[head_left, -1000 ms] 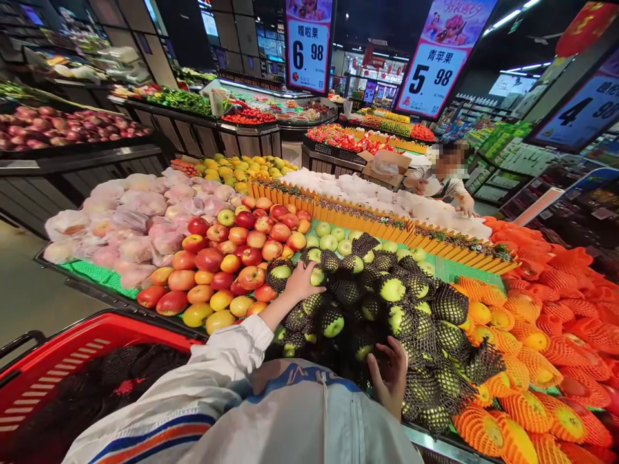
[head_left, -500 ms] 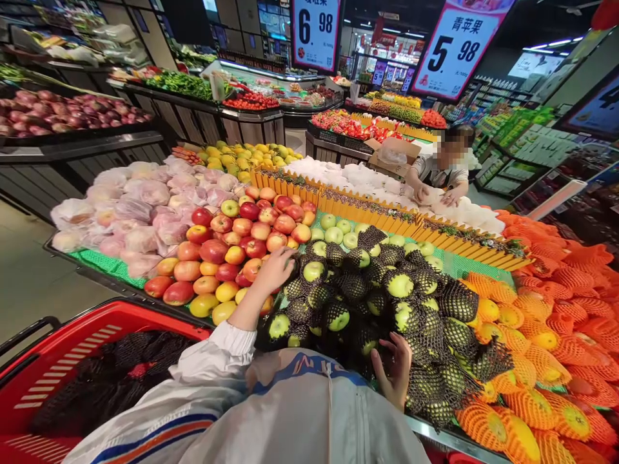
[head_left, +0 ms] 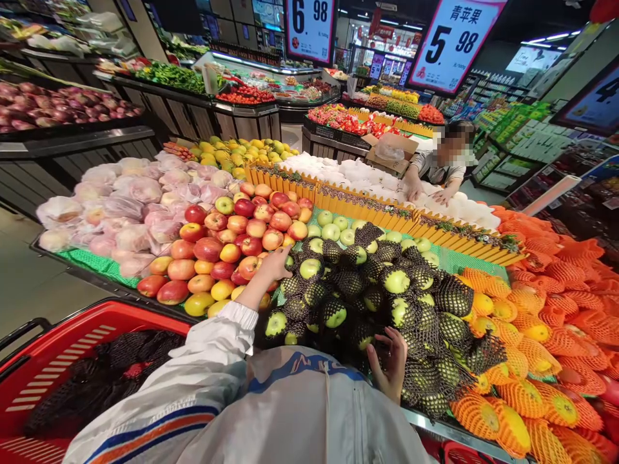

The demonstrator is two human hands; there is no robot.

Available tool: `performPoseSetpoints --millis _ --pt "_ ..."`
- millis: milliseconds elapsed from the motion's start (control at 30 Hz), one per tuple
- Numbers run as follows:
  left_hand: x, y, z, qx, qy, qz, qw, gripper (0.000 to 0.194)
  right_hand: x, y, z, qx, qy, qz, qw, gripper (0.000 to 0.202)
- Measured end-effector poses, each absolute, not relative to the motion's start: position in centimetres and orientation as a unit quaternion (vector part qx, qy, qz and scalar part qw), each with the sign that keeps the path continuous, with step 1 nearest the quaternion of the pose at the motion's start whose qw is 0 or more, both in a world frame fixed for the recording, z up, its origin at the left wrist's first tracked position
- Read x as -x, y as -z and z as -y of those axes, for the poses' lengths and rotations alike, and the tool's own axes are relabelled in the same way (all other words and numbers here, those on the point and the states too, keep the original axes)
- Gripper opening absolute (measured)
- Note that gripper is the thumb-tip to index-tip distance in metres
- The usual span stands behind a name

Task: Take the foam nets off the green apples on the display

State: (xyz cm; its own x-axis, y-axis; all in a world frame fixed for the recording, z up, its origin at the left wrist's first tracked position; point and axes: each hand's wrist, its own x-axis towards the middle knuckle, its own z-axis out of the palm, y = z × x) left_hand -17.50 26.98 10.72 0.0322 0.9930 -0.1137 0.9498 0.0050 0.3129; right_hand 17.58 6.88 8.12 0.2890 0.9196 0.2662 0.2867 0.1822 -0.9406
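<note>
My left hand (head_left: pixel 275 264) reaches to the border between the red apples (head_left: pixel 207 250) and the green apples in black foam nets. Its fingers are stretched and parted at a small green apple (head_left: pixel 289 262); I cannot tell whether they touch it. Close to my body, my right hand (head_left: pixel 391 364) is held over the near edge of the netted pile, thumb and fingers apart, with nothing in it. Beside it lie a netted green apple (head_left: pixel 362 336) and several more in black nets (head_left: pixel 420 380).
A red shopping basket (head_left: pixel 97 316) with black netted items stands at the left. Orange-netted fruit (head_left: pixel 512 393) lies right, bagged pale fruit (head_left: pixel 135 193) left. A yellow picket divider (head_left: pixel 367 202) runs behind the apples; beyond it a co-worker (head_left: pixel 442 161) leans over white-wrapped fruit. Price signs (head_left: pixel 457 45) hang overhead.
The view has shifted slightly. My left hand's fingers have parted more around the small green apple. My right hand stays about where it was. The co-worker's hands have moved on the white-wrapped fruit.
</note>
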Motion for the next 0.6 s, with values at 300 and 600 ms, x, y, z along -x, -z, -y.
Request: performPoseSetpoints --millis 300,600 --pt "17.1 -15.3 -31.4 -0.651 -0.282 -0.697 0.100 0.086 -18.2 -7.7 -6.8 0.588 -0.273 0.500 0.574 0.046" --pt "6.8 -13.7 -35.9 -0.759 -0.209 -0.583 0.202 0.084 -18.2 -7.8 -6.8 0.591 -0.255 0.507 0.573 0.044"
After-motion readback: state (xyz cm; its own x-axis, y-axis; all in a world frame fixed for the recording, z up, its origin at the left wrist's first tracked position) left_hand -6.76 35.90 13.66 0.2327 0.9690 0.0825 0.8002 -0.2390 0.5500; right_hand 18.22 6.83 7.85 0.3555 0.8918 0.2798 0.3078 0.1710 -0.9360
